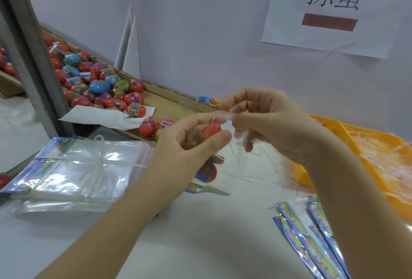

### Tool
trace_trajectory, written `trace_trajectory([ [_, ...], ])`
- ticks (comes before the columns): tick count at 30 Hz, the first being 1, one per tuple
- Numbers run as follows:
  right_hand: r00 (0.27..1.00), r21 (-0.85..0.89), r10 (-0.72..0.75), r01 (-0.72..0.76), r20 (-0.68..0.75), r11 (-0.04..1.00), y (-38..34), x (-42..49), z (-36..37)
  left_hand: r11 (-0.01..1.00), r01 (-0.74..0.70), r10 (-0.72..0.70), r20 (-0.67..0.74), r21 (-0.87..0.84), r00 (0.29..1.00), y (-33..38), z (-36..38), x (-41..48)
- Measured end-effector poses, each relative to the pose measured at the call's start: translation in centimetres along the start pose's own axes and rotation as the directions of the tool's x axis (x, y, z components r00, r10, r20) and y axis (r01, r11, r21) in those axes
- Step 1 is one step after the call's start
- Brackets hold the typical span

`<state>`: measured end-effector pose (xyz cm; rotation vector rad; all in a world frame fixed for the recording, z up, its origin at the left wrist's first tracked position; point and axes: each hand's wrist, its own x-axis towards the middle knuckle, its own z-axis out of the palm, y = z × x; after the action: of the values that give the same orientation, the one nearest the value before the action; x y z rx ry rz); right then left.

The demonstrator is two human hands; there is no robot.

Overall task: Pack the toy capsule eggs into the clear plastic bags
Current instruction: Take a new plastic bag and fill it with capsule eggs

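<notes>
L hand [185, 144] fingers [219, 137] curled round a red-topped egg [211, 129], held right at the mouth of a clear bag [231, 167]. R hand [267, 120] pinches the bag's top edge, grip narrow, film bunched in it. A 2nd egg [208, 175] shows lower down, prob. already inside the bag, can't be sure thru the film. To do it well: R pulls the mouth wide & taut, L pushes the egg past the lip before letting go; thin film may fold shut or cling. Outward: tied bundle of bags [84, 167] on the white desk [200, 245] at left, egg pile [95, 86] in a cardboard tray [169, 100] behind, printed strips [312, 234] near right, orange tray [334, 127] beyond, paper sign [330, 6] on the wall [200, 22].
</notes>
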<state>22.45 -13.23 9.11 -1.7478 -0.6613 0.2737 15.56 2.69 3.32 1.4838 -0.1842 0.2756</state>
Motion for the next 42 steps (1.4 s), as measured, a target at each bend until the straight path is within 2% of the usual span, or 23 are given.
trace_trajectory([
  [4,0.995,0.112,0.031,-0.042,0.099,0.993,0.5,0.1,-0.7,0.999,0.002,-0.007,-0.139,-0.036,0.990,0.0,0.0,0.2],
  [7,0.984,-0.038,0.120,-0.116,0.133,0.993,1.2,0.1,-0.5,0.997,0.017,-0.033,-0.238,-0.070,0.971,0.0,-0.2,0.4],
  [9,0.983,-0.126,0.132,-0.117,0.124,0.985,1.6,0.3,0.6,0.991,0.052,-0.081,-0.242,-0.123,0.967,0.0,-0.5,0.6],
  [12,0.996,0.011,0.023,-0.024,0.085,1.000,1.9,0.7,2.0,0.967,0.119,-0.163,-0.185,-0.227,0.969,0.0,-0.9,1.0],
  [15,1.000,0.148,-0.018,0.020,-0.017,0.989,1.9,0.9,1.9,0.944,0.099,-0.138,-0.106,-0.314,0.985,0.2,-1.2,1.1],
  [19,0.998,0.207,0.030,-0.040,0.050,0.978,2.1,0.8,1.4,0.958,0.022,-0.089,-0.224,-0.286,0.971,0.0,-1.2,1.3],
  [22,0.989,-0.013,0.121,-0.120,0.085,0.993,2.3,0.6,1.6,0.971,-0.005,-0.072,-0.312,-0.241,0.947,-0.2,-1.3,1.5],
  [24,0.989,-0.119,0.102,-0.090,0.103,0.989,2.3,0.6,2.4,0.981,-0.003,-0.063,-0.333,-0.194,0.941,-0.5,-1.4,1.6],
  [28,1.000,-0.111,-0.007,0.009,0.013,0.994,2.1,0.6,3.6,0.972,-0.009,-0.061,-0.287,-0.235,0.956,-0.4,-1.6,1.6],
  [31,0.996,-0.060,-0.068,0.065,-0.060,0.996,1.9,0.6,3.4,0.967,0.023,-0.074,-0.189,-0.256,0.979,-0.2,-1.7,1.7],
  [33,0.994,-0.066,-0.094,0.091,-0.047,0.994,1.8,0.6,3.4,0.971,0.045,-0.086,-0.167,-0.234,0.982,-0.3,-1.7,1.7],
  [35,0.995,-0.091,-0.102,0.101,-0.005,0.991,1.8,0.5,3.4,0.975,0.032,-0.079,-0.207,-0.221,0.975,-0.2,-1.6,1.6],
  [38,0.998,0.025,-0.059,0.059,-0.019,0.998,2.2,1.1,3.0,0.961,0.017,-0.101,-0.295,-0.274,0.950,-0.3,-1.8,1.7],
  [40,0.986,0.233,0.023,0.016,-0.163,0.972,3.2,2.4,2.4,0.955,0.002,-0.110,-0.349,-0.296,0.931,-0.2,-2.2,1.9],
  [41,0.970,0.277,0.073,-0.007,-0.231,0.961,3.9,3.3,2.4,0.955,-0.005,-0.110,-0.371,-0.296,0.922,-0.2,-2.4,1.9],
  [42,0.953,0.214,0.103,-0.042,-0.284,0.976,4.7,4.2,2.6,0.953,-0.015,-0.109,-0.388,-0.302,0.915,-0.1,-2.5,2.0],
])
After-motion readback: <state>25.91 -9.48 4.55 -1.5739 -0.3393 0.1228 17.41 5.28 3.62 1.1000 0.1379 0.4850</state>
